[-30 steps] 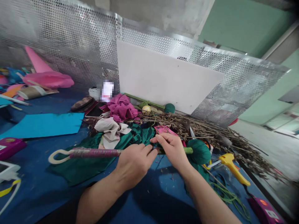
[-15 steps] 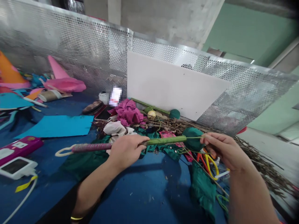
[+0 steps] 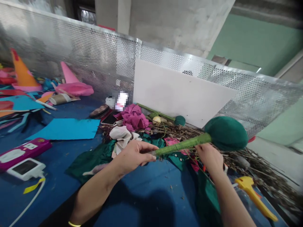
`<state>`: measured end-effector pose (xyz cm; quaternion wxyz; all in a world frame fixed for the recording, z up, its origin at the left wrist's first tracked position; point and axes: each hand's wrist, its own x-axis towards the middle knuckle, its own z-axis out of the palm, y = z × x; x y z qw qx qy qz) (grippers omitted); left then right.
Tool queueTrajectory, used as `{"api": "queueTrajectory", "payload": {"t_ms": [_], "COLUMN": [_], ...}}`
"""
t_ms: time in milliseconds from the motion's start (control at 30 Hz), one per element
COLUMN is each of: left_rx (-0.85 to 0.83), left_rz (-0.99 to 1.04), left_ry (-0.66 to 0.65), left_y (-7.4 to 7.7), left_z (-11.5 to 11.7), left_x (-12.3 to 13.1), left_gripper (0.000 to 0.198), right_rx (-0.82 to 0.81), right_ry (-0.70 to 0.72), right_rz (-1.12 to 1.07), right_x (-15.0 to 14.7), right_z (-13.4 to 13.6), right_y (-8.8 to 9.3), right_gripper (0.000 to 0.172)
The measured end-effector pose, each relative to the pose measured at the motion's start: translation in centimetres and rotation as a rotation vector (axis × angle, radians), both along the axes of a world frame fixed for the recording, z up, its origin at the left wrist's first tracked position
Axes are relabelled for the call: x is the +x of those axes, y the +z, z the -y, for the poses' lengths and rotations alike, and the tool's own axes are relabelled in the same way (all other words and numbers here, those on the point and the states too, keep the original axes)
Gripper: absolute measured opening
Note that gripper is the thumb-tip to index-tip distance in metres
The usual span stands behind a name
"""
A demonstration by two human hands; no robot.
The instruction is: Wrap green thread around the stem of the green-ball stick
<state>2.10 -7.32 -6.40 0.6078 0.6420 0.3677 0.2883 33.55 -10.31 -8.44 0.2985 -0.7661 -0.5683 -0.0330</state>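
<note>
Left hand [image 3: 134,154] grasps stick [image 3: 182,145]; right hand [image 3: 211,157] at its near side, grasp unclear; steady left grip advisable

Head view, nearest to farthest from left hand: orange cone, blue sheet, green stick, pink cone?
1. Green stick: in the left hand
2. Blue sheet: on the left
3. Pink cone: left, farther back
4. Orange cone: far left, back

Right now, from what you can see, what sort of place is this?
Probably a craft workspace: a yellow glue gun lies at the right, a bright blue sheet at the left, and your left hand holds a green-wrapped stick.
</note>
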Motion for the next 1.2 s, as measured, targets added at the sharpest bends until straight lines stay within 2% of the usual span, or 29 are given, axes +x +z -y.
{"api": "queueTrajectory", "payload": {"t_ms": [67, 167, 233, 300, 333, 400, 467, 533, 600, 667, 733, 800, 900, 967, 1067, 1200], "left_rx": [-0.016, -0.017, -0.023, -0.033, -0.038, -0.054, -0.083, -0.129, -0.174, -0.198, -0.199, -0.211, -0.268, -0.287, -0.287, -0.287], "left_rz": [0.070, 0.089, 0.088, 0.100, 0.114, 0.159, 0.210, 0.246, 0.268, 0.268, 0.245, 0.220, 0.211, 0.215, 0.216, 0.212], "left_ry": [0.040, 0.080, 0.092, 0.104, 0.111, 0.128, 0.143, 0.140, 0.121, 0.082, 0.055, 0.046, 0.056, 0.053, 0.055, 0.072], "left_y": [-0.1, 0.2, 0.6, 0.7, 0.6, 0.4, 0.1, -0.2, -0.4, -0.6, -0.8, -0.8, -0.6, -0.5, -0.2, 0.1], "left_z": [0.2, 0.6, 0.9, 1.0, 1.0, 0.8, 0.6, 0.4, 0.5, 0.6, 0.7, 0.8, 0.9, 0.9, 0.9, 1.0], "left_x": [0.1, 0.4, 0.5, 0.6, 0.6, 0.6, 0.6, 0.7, 1.0, 1.2, 1.5, 1.6, 1.6, 1.6, 1.4, 1.3], "left_gripper": [0.043, 0.039, 0.036, 0.036, 0.037, 0.040, 0.041, 0.041, 0.040, 0.038, 0.037, 0.041, 0.044, 0.036, 0.024, 0.024], "right_rx": [-0.009, 0.010, 0.044, 0.029, 0.018, 0.073, 0.244, 0.383, 0.406, 0.363, 0.320, 0.313, 0.381, 0.405, 0.409, 0.423], "right_ry": [0.100, 0.384, 0.676, 0.802, 0.793, 0.698, 0.617, 0.658, 0.800, 0.913, 0.916, 0.832, 0.698, 0.644, 0.620, 0.640], "right_rz": [0.008, -0.124, -0.423, -0.580, -0.589, -0.506, -0.390, -0.371, -0.546, -0.844, -1.105, -1.207, -1.087, -0.963, -0.859, -0.784], "right_x": [-2.5, -7.3, -10.3, -12.5, -13.2, -13.7, -13.6, -13.4, -13.6, -14.1, -14.7, -15.2, -15.5, -15.6, -15.8, -16.0], "right_z": [0.0, 0.5, 1.3, 2.2, 2.7, 3.6, 4.3, 4.7, 4.9, 4.9, 4.7, 4.7, 4.9, 5.2, 5.5, 5.8], "right_y": [-0.3, -0.5, -0.6, -0.6, -0.6, -0.6, -0.5, -0.5, -0.6, -0.7, -0.8, -1.0, -1.5, -2.0, -2.5, -3.0], "right_gripper": [0.015, 0.026, 0.029, 0.025, 0.022, 0.026, 0.028, 0.024, 0.027, 0.034, 0.038, 0.039, 0.040, 0.041, 0.040, 0.038]}}
